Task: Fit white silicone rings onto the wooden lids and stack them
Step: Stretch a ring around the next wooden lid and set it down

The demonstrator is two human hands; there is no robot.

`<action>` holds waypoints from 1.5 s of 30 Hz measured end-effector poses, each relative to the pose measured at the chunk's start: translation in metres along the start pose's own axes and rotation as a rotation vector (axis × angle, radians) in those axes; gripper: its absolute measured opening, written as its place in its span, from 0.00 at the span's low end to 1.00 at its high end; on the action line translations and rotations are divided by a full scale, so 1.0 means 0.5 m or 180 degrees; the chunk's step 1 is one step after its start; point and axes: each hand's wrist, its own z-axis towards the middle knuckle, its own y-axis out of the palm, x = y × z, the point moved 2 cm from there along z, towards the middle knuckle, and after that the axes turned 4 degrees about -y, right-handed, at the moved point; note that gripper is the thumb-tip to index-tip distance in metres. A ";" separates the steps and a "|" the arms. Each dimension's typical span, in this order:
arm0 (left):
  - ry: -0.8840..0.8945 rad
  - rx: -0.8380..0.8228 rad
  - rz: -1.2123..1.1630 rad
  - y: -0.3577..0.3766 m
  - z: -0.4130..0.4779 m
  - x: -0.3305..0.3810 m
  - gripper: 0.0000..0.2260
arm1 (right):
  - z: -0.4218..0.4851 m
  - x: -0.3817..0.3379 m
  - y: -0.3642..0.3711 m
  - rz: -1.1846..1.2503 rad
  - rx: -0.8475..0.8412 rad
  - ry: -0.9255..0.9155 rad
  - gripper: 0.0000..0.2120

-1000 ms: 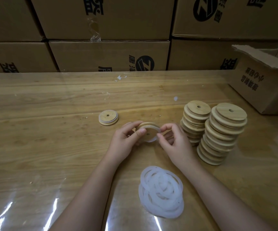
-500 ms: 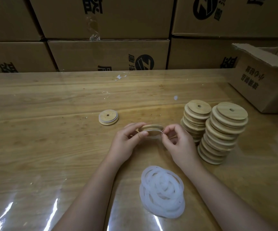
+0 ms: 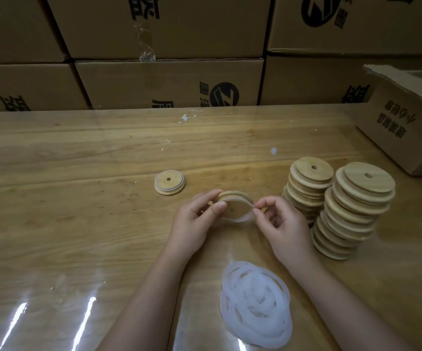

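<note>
Over the middle of the surface point(image 3: 78, 198), the left hand point(image 3: 194, 221) grips a wooden lid point(image 3: 235, 207) by its rim, thumb on its face. The right hand point(image 3: 280, 224) pinches the white silicone ring point(image 3: 243, 219) hanging partway round that lid. A loose pile of rings point(image 3: 255, 305) lies nearer the person, two leaning stacks of lids point(image 3: 356, 206) stand to the right, and one ringed lid point(image 3: 169, 182) lies alone to the left.

We log a tilted wooden lid point(image 3: 236, 207), white silicone ring point(image 3: 243, 219) partly round its rim; two leaning lid stacks point(image 3: 351, 211) right.
</note>
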 end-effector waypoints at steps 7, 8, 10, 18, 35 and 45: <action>-0.0316 -0.0080 -0.0510 -0.003 0.000 0.005 0.10 | 0.000 -0.005 0.005 0.0027 -0.0021 -0.0027 0.14; -0.0326 -0.0092 -0.0517 -0.003 -0.001 0.004 0.10 | -0.001 -0.006 0.006 -0.0002 -0.0015 -0.0044 0.14; -0.0336 -0.0071 -0.0528 -0.001 0.000 0.005 0.11 | -0.001 -0.005 0.008 -0.0004 0.0030 -0.0054 0.15; -0.0320 -0.0023 -0.0593 0.000 0.003 0.004 0.09 | 0.002 -0.004 0.017 -0.0104 -0.0118 0.0044 0.16; -0.0240 -0.0002 -0.0603 0.005 0.005 0.002 0.12 | 0.006 0.011 0.014 0.0219 -0.0339 0.0418 0.09; -0.0272 0.0031 -0.0328 0.007 0.007 0.002 0.12 | 0.008 -0.003 0.012 0.0397 -0.0205 0.0421 0.09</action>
